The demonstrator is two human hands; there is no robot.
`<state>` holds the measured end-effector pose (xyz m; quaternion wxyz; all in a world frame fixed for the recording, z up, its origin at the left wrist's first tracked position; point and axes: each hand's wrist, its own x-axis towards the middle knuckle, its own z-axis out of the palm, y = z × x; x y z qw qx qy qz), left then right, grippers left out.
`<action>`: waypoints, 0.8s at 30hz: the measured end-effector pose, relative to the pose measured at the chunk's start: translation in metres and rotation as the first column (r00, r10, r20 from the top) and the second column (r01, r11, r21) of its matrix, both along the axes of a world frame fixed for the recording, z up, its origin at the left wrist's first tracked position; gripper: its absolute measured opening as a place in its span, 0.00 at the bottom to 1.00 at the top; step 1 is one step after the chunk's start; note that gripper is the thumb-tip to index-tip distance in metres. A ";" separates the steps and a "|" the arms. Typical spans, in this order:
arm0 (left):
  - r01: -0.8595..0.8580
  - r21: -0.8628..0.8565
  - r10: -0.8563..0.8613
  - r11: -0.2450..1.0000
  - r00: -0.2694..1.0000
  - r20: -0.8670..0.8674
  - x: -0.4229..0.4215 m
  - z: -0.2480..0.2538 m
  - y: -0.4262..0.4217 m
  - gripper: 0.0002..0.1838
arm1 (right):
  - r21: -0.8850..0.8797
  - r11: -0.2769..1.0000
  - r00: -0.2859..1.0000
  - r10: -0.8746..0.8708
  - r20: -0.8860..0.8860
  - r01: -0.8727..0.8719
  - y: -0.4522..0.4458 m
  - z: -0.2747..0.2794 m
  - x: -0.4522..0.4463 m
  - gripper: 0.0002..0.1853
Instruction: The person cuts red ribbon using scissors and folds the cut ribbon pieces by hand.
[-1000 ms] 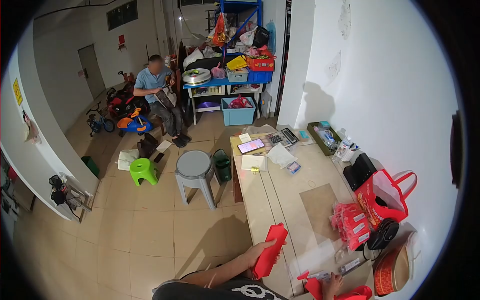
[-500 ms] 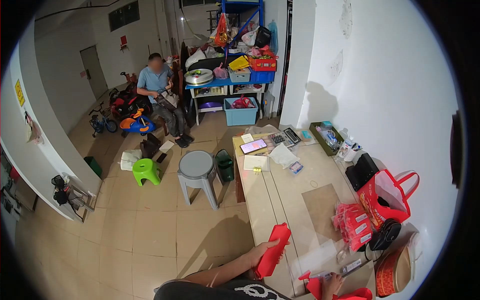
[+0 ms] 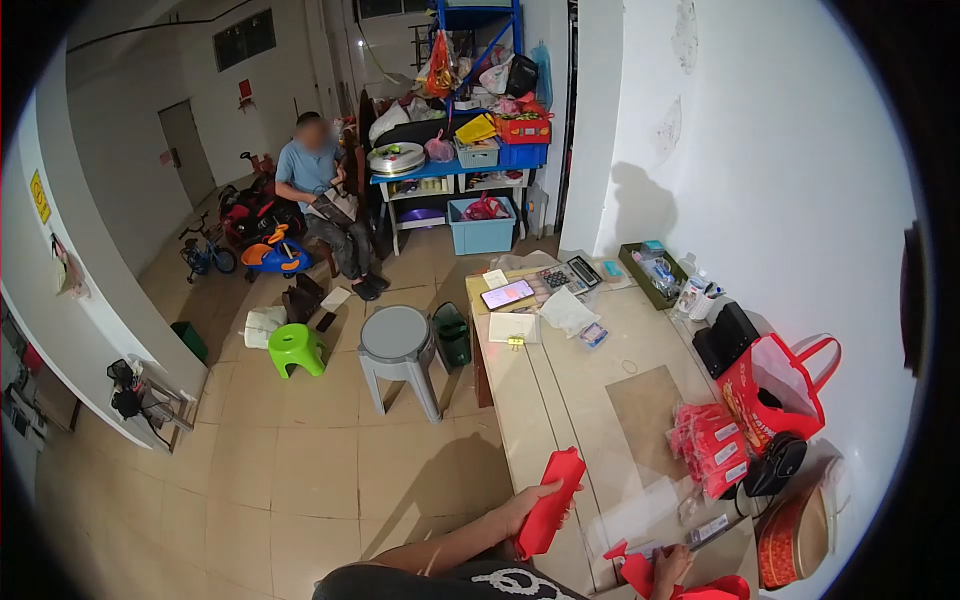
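My left hand is closed around a long, flat red piece with a notched top end, held tilted over the table's near edge. Its exact kind I cannot make out. Lower right, my right hand is closed among more red material. A red piece with a narrow tip sticks out to its left, and a broader red piece lies to its right, cut off by the frame edge. Just above that hand is a small pack with a white label. Several clear-wrapped red packets lie beyond.
On the table are a phone, a calculator, a green tray, a red bag, a black pouch and a round box. A grey stool stands left. Farther back, a person sits.
The view has shifted very slightly. My left hand keeps the red piece in nearly the same place, and my right hand has moved slightly among the red material.
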<state>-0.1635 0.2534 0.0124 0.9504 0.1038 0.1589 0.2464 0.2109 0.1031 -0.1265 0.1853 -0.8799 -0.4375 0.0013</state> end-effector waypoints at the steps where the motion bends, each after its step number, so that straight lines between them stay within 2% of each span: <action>1: 0.001 -0.005 -0.001 1.000 1.000 0.004 0.000 -0.002 -0.002 0.21 | 0.026 1.000 1.000 -0.014 -0.001 0.014 0.000 0.000 -0.002 0.18; 4: -0.003 0.000 0.003 1.000 1.000 0.015 0.001 0.000 0.000 0.21 | 0.063 0.998 0.999 0.019 0.027 -0.020 -0.001 -0.005 0.000 0.16; 7: -0.015 -0.007 0.015 1.000 1.000 0.006 0.000 0.001 -0.004 0.21 | 0.043 0.997 0.984 0.051 0.170 -0.060 -0.003 -0.006 -0.007 0.15; 9: -0.012 -0.005 0.012 1.000 1.000 -0.013 0.000 -0.001 -0.004 0.21 | -0.148 0.974 0.920 0.214 0.327 -0.174 -0.008 0.000 -0.006 0.07; 10: -0.016 -0.004 0.016 1.000 1.000 -0.015 0.000 -0.001 -0.003 0.21 | -0.243 0.946 0.870 0.298 0.392 -0.215 -0.007 0.001 -0.005 0.07; 13: -0.029 0.003 0.029 1.000 0.999 -0.022 -0.003 0.001 -0.002 0.22 | -0.126 0.968 0.903 0.248 0.351 -0.217 -0.005 -0.001 -0.014 0.07; 14: -0.030 0.005 0.030 1.000 0.999 -0.023 -0.004 0.001 -0.002 0.22 | -0.083 0.954 0.826 0.291 0.482 -0.287 -0.003 0.005 -0.012 0.09; 17: -0.028 -0.004 0.028 1.000 0.999 -0.024 -0.004 0.003 -0.003 0.22 | 0.122 0.975 0.959 0.150 0.239 -0.183 -0.005 -0.005 -0.008 0.11; 20: -0.020 -0.005 0.020 1.000 0.999 -0.033 -0.003 0.001 -0.003 0.22 | 0.084 0.984 0.988 0.154 0.012 -0.154 -0.008 -0.014 0.005 0.13; 23: -0.022 -0.002 0.022 1.000 0.999 -0.031 -0.003 0.000 -0.003 0.23 | 0.111 0.981 0.985 0.165 -0.045 -0.159 -0.009 0.002 0.006 0.15; 24: -0.012 -0.002 0.012 1.000 0.999 -0.031 -0.002 -0.001 -0.003 0.23 | 0.094 0.990 0.989 0.110 -0.098 -0.101 -0.003 0.008 0.002 0.12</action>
